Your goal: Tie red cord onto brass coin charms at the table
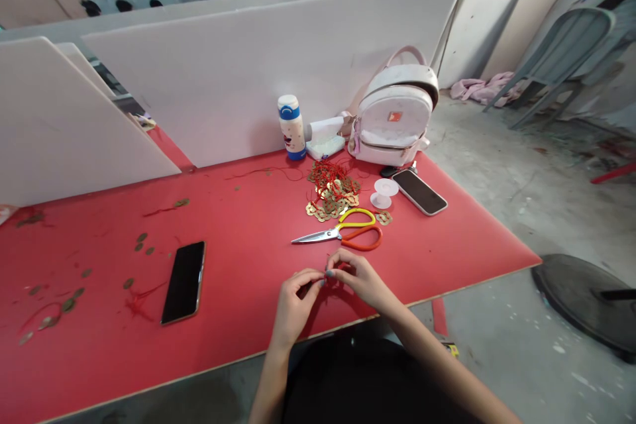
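Observation:
My left hand [297,299] and my right hand [358,278] meet just above the near edge of the red table [238,318], fingertips pinched together on a thin red cord [328,276] between them; what else they hold is too small to see. Directly beyond the hands lie scissors [342,234] with yellow and orange handles, blades pointing left. Behind the scissors sits a pile of brass coins tied with red cord [332,193].
A black phone [184,281] lies to the left, with loose coins and red cord scraps [74,291] further left. A second phone [420,191], a small white spool [383,192], a white backpack [395,116] and a blue-and-white bottle [291,127] stand at the back. White partitions [248,73] wall the table.

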`<state>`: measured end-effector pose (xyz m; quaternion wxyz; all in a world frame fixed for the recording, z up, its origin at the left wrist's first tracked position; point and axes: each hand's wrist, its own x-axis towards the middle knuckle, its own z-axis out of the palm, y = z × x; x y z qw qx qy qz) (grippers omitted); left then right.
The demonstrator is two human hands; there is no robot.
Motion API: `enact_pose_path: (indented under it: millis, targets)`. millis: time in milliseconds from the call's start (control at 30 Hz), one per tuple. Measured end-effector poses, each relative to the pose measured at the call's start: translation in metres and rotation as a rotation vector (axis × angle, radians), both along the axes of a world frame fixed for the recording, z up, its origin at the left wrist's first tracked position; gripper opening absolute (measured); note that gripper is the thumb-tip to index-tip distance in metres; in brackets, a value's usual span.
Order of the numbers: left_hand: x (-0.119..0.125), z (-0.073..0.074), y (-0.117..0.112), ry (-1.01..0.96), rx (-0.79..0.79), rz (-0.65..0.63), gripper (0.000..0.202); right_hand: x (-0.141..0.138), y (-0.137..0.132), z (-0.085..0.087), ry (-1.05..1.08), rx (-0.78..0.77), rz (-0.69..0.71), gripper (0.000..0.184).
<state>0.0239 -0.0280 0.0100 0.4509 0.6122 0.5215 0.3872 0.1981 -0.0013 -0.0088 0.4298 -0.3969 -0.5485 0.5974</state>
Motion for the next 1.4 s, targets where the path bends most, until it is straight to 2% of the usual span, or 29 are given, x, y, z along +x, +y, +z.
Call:
enact_pose_path:
  millis: [267,433,533,600,667,733,767,800,867,933,1000,1133,1400]
  targets:
    - [0.005,-0.001,0.001,-0.016,-0.003,0.032,0.016,-0.001,-0.001,-0.004,0.113,-0.082,-0.014,0.040]
    - [0.009,-0.005,0.002,-0.022,-0.045,0.101,0.012,0.003,0.000,0.009,0.331,-0.248,-0.080,0.039]
    - [0.009,-0.008,0.002,-0.047,-0.081,0.169,0.013,0.011,0.005,0.017,0.437,-0.282,-0.197,0.035]
    - [0.008,-0.009,0.003,-0.056,-0.096,0.207,0.015,0.018,0.009,0.017,0.462,-0.246,-0.349,0.032]
    - [0.007,-0.010,0.005,-0.057,-0.106,0.240,0.016,0.023,0.011,0.015,0.398,-0.142,-0.541,0.028]
    - [0.006,-0.010,0.007,-0.062,-0.109,0.266,0.017,0.025,0.010,0.012,0.222,0.048,-0.710,0.020]
    - [0.006,-0.010,0.009,-0.069,-0.108,0.275,0.017,0.024,0.008,0.011,0.101,0.165,-0.741,0.014]
    - [0.006,-0.009,0.011,-0.080,-0.107,0.280,0.017,0.023,0.005,0.011,-0.029,0.284,-0.721,0.009]
    - [0.006,-0.007,0.014,-0.111,-0.104,0.283,0.016,0.018,0.000,0.011,-0.264,0.470,-0.560,0.001]
    - [0.007,-0.005,0.018,-0.140,-0.104,0.278,0.016,0.010,-0.003,0.010,-0.408,0.535,-0.377,0.004]
    - [0.008,-0.002,0.022,-0.168,-0.100,0.270,0.014,0.002,-0.003,0.008,-0.441,0.509,-0.298,0.007]
    - [0.008,0.000,0.029,-0.225,-0.078,0.266,0.008,-0.007,0.003,0.002,-0.369,0.431,-0.235,0.009]
    - [0.008,0.004,0.038,-0.269,-0.154,0.299,0.006,-0.018,0.009,-0.004,-0.335,0.359,-0.069,0.013]
